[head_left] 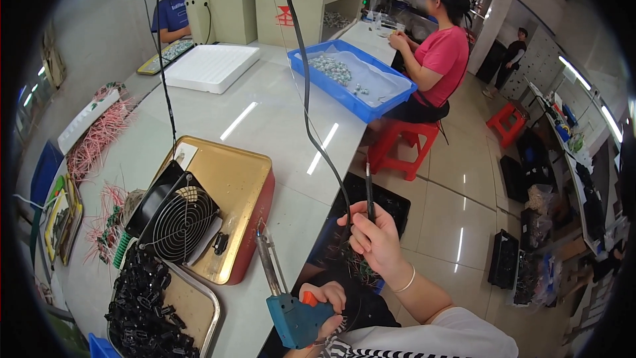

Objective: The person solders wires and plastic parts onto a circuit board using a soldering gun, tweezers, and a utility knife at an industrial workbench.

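My left hand (pixel 323 306), low in the middle, is closed round the grip of a blue-green soldering gun (pixel 291 318) with an orange trigger. The gun's metal barrel points up and away, its tip near the side of a red and gold tin tray. Farther right, my right hand (pixel 376 242) is raised past the table edge. Its fingers pinch a slim dark pair of tweezers (pixel 370 192), points upward. A hanging black cable (pixel 307 93) runs down beside those fingers. In the tin tray (pixel 255 192) stands a black fan (pixel 182 215) with a round wire guard.
A metal tray (pixel 212 311) heaped with small black parts (pixel 146 308) lies near left. Red-white wire bundles (pixel 99 136) line the left side. Farther off are a white foam tray (pixel 212 66) and a blue bin (pixel 354 79). A co-worker (pixel 444 56) sits on a red stool (pixel 405 146).
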Motion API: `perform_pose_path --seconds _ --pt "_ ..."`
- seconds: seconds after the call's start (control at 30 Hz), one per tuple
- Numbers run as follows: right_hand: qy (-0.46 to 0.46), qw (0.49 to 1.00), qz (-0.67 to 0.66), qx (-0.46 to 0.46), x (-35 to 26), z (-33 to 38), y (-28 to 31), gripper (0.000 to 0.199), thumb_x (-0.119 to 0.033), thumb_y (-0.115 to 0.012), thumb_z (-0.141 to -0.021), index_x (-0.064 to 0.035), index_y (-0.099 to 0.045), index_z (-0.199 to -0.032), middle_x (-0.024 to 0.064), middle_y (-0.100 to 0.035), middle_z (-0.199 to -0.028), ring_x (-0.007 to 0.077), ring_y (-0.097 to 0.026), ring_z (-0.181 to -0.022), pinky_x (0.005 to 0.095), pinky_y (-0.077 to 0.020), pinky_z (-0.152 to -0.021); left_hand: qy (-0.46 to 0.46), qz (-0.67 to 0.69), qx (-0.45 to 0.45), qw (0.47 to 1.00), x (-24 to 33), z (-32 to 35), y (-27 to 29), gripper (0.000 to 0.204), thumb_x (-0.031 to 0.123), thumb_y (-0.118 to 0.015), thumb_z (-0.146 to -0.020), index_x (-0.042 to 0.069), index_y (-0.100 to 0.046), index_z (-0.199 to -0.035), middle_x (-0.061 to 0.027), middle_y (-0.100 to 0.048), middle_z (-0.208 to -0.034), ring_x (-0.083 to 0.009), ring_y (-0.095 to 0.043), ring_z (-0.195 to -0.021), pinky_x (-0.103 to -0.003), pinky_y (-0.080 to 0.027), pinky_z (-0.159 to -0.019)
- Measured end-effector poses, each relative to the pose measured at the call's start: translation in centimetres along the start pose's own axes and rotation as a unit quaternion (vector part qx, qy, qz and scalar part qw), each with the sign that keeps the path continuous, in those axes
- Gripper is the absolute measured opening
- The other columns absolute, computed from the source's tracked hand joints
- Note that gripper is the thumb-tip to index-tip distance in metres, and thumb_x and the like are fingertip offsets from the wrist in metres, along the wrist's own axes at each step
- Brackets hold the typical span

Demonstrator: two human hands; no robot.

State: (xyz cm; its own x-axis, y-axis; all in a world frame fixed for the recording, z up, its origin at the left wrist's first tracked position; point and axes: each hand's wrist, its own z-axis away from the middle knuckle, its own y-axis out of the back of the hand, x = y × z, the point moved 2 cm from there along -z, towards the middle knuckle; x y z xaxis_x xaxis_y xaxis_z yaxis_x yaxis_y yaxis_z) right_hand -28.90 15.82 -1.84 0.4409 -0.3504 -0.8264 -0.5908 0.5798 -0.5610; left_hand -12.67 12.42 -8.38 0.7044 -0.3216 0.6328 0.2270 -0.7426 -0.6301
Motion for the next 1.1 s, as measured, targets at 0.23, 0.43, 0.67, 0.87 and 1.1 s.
perform_pose_path --seconds 0.23,0.43,0.67,0.87,1.1 --pt "0.028 1.0 0.008 -0.002 0.2 0.2 0.6 0.014 -0.01 -0.047 -0.097 -0.0023 -0.056 -0.105 0.0162 -0.065 -0.09 0.0022 -0.036 -0.044 0.0187 -0.035 -0.043 -0.001 -0.003 -0.009 1.0 0.2 0.1 0.2 0.044 0.004 -0.07 -0.07 0.01 -0.035 -0.095 -0.0069 -0.052 -0.068 -0.0212 -0.051 -0.063 -0.039 -0.039 -0.069" --pt "0.041 0.999 -0.015 0.003 0.0 0.2 1.7 0.027 -0.023 -0.038 -0.101 -0.0016 -0.054 -0.106 0.0078 -0.057 -0.074 0.0065 -0.037 -0.045 0.0222 -0.0357 -0.045 0.002 -0.005 -0.001 1.0 0.0 0.1 -0.2 0.044 0.007 -0.072 -0.071 0.01 -0.035 -0.095 -0.0075 -0.051 -0.067 -0.0212 -0.05 -0.062 -0.039 -0.038 -0.068" --pt "0.212 0.936 0.269 0.08 -0.6 -1.1 4.4 0.026 -0.019 -0.039 -0.102 0.0002 -0.052 -0.114 0.0011 -0.047 -0.066 0.0054 -0.039 -0.05 0.0212 -0.0359 -0.05 -0.008 0.004 0.038 0.999 -1.2 1.1 0.7 0.046 0.012 -0.074 -0.071 0.009 -0.035 -0.096 -0.0084 -0.052 -0.064 -0.0215 -0.05 -0.057 -0.038 -0.039 -0.064" --pt "0.315 0.715 0.616 0.098 0.3 -5.3 8.6 0.033 -0.021 -0.047 -0.097 -0.0094 -0.052 -0.127 0.0132 -0.058 -0.081 0.0303 -0.061 -0.077 0.0376 -0.0486 -0.069 -0.021 0.006 0.03 0.999 -1.4 0.7 0.1 0.049 0.011 -0.076 -0.068 0.009 -0.036 -0.096 -0.0089 -0.052 -0.063 -0.0214 -0.051 -0.056 -0.036 -0.04 -0.061" --pt "0.243 0.688 0.679 0.075 1.2 -5.6 8.3 0.035 -0.023 -0.048 -0.095 -0.015 -0.052 -0.129 0.0128 -0.06 -0.085 0.0316 -0.061 -0.08 0.041 -0.0498 -0.07 -0.038 -0.008 0.041 0.998 -1.1 0.5 0.0 0.049 0.015 -0.073 -0.067 0.01 -0.035 -0.097 -0.0051 -0.049 -0.06 -0.0182 -0.048 -0.053 -0.031 -0.037 -0.06"
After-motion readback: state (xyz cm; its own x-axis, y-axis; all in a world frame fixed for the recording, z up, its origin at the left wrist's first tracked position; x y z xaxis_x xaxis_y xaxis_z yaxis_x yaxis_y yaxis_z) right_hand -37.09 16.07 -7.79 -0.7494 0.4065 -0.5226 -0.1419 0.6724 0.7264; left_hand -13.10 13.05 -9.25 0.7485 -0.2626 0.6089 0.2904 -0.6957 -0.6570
